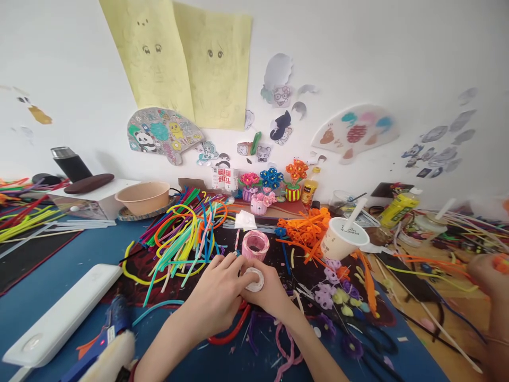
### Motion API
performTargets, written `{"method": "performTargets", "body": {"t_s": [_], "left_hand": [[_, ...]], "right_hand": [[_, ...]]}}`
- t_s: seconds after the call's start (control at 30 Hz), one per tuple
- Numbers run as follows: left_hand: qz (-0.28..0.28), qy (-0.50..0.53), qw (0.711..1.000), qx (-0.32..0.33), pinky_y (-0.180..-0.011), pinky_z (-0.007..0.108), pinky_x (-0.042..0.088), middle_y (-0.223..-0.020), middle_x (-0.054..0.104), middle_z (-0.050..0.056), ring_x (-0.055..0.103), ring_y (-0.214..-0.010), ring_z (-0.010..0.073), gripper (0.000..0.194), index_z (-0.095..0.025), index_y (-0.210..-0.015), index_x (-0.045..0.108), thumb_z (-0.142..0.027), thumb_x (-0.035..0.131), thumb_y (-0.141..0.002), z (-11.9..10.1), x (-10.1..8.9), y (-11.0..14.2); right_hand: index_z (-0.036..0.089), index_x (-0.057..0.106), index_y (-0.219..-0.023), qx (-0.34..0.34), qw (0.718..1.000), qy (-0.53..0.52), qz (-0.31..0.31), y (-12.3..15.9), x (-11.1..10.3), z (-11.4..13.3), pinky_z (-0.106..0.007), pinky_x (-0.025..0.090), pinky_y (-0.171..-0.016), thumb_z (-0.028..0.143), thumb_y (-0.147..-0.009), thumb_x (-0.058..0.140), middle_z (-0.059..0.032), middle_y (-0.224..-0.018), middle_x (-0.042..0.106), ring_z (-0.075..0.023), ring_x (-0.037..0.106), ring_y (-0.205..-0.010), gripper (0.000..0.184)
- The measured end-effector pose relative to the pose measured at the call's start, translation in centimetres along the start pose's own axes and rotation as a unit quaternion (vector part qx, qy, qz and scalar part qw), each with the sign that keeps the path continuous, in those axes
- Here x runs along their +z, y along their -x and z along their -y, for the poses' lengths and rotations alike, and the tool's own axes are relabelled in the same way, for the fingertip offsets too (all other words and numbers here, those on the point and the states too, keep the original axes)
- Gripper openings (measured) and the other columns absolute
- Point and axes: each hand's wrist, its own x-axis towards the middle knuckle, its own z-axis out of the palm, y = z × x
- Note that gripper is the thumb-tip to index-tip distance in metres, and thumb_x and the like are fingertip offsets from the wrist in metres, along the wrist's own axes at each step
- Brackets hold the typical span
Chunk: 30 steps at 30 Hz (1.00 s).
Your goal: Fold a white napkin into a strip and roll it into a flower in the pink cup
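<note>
My left hand (222, 289) and my right hand (270, 289) meet at the front middle of the table, fingers curled together. Between them they grip a small round white disc (255, 280) with a ring-like rim. A thumb lies across its face, and the fingers hide part of its edge. Just beyond my hands stands a small pink pot (255, 245), wrapped in fuzzy stems and open at the top. Behind it lies a crumpled white paper piece (245, 219). A red pipe cleaner (230, 335) curves beneath my hands.
Bundled colourful pipe cleaners (191, 223) lie left, orange ones (304, 228) right. A paper cup (345, 236), purple flowers (326, 294) and black scissors (369, 339) are on the right. A blue glue gun (99, 339) sits front left. Another person's hand (489, 273) is far right.
</note>
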Motion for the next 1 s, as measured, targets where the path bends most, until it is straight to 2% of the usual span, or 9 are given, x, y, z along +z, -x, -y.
{"method": "performTargets", "body": {"t_s": [0.13, 0.27, 0.47, 0.63, 0.7, 0.8, 0.9, 1.0], "left_hand": [[0.002, -0.01, 1.0, -0.003, -0.085, 0.04, 0.037, -0.111, 0.059, 0.003, 0.051, -0.1, 0.0235, 0.033, -0.027, -0.104, 0.057, -0.01, 0.06, -0.076, 0.0, 0.2, -0.2], [0.01, -0.002, 1.0, 0.001, -0.086, 0.041, 0.038, -0.116, 0.059, 0.004, 0.051, -0.104, 0.0248, 0.032, -0.026, -0.108, 0.057, -0.013, 0.06, -0.079, -0.1, 0.2, -0.4], [0.028, 0.003, 1.0, 0.0, -0.089, 0.043, 0.038, -0.125, 0.058, 0.005, 0.052, -0.109, 0.0263, 0.034, -0.028, -0.114, 0.057, -0.018, 0.063, -0.082, -0.1, 0.0, -0.7], [0.014, 0.023, 1.0, 0.008, -0.09, 0.043, 0.041, -0.126, 0.057, 0.003, 0.052, -0.111, 0.0259, 0.036, -0.03, -0.114, 0.057, -0.014, 0.062, -0.082, 0.2, -0.1, -0.7], [-0.007, 0.049, 0.999, -0.008, -0.09, 0.041, 0.044, -0.125, 0.058, 0.004, 0.053, -0.11, 0.0247, 0.042, -0.029, -0.12, 0.055, -0.01, 0.059, -0.083, 0.3, 0.3, -0.5], [-0.072, 0.1, 0.991, -0.059, -0.087, 0.037, 0.048, -0.12, 0.06, 0.004, 0.057, -0.106, 0.0217, 0.044, -0.028, -0.126, 0.052, -0.009, 0.053, -0.087, 0.1, 1.7, -0.1], [-0.128, 0.099, 0.983, -0.086, -0.083, 0.036, 0.05, -0.116, 0.061, 0.005, 0.059, -0.1, 0.0212, 0.03, -0.025, -0.12, 0.056, -0.015, 0.05, -0.092, -0.5, 3.1, 0.3], [-0.15, 0.031, 0.984, -0.091, -0.078, 0.037, 0.047, -0.108, 0.064, 0.004, 0.058, -0.092, 0.0219, 0.019, -0.024, -0.11, 0.061, -0.021, 0.051, -0.093, -0.8, 3.6, 0.4]], "right_hand": [[0.019, 0.061, -0.082, 0.002, 1.0, 0.007, 0.005, -0.1, -0.1, -0.1, -0.02, 0.032, -0.051, 0.025, -0.064, 0.074, 0.0066, -0.066, 0.054, -0.0083, 0.04, -0.058, 0.023], [0.02, 0.062, -0.089, 0.006, 1.0, -0.003, 0.008, -0.2, -0.3, -0.3, -0.021, 0.036, -0.053, 0.026, -0.064, 0.075, 0.0054, -0.072, 0.06, -0.0093, 0.045, -0.06, 0.028], [0.021, 0.06, -0.109, 0.009, 1.0, -0.018, 0.019, 0.0, -1.4, -0.5, -0.022, 0.043, -0.062, 0.027, -0.062, 0.08, 0.0018, -0.09, 0.065, -0.0125, 0.055, -0.073, 0.052], [0.021, 0.06, -0.11, 0.011, 0.999, -0.028, 0.045, 0.2, -2.2, -0.5, -0.023, 0.044, -0.066, 0.029, -0.064, 0.078, 0.001, -0.092, 0.064, -0.0132, 0.055, -0.076, 0.05], [0.02, 0.061, -0.107, 0.014, 0.999, -0.026, 0.044, 0.3, -2.3, -0.7, -0.023, 0.043, -0.065, 0.029, -0.063, 0.079, 0.0019, -0.088, 0.063, -0.0129, 0.053, -0.074, 0.049], [0.02, 0.06, -0.103, 0.016, 1.0, -0.016, 0.018, 0.2, -2.2, -1.2, -0.023, 0.041, -0.062, 0.028, -0.063, 0.078, 0.0028, -0.083, 0.061, -0.0124, 0.051, -0.071, 0.044], [0.02, 0.059, -0.098, 0.014, 1.0, -0.01, -0.01, 0.1, -1.7, -1.5, -0.022, 0.039, -0.058, 0.024, -0.063, 0.074, 0.0044, -0.077, 0.058, -0.011, 0.048, -0.066, 0.039], [0.021, 0.058, -0.094, 0.009, 1.0, -0.003, -0.013, 0.1, -1.2, -1.5, -0.021, 0.038, -0.057, 0.02, -0.06, 0.072, 0.0056, -0.075, 0.057, -0.0102, 0.047, -0.064, 0.037]]}}
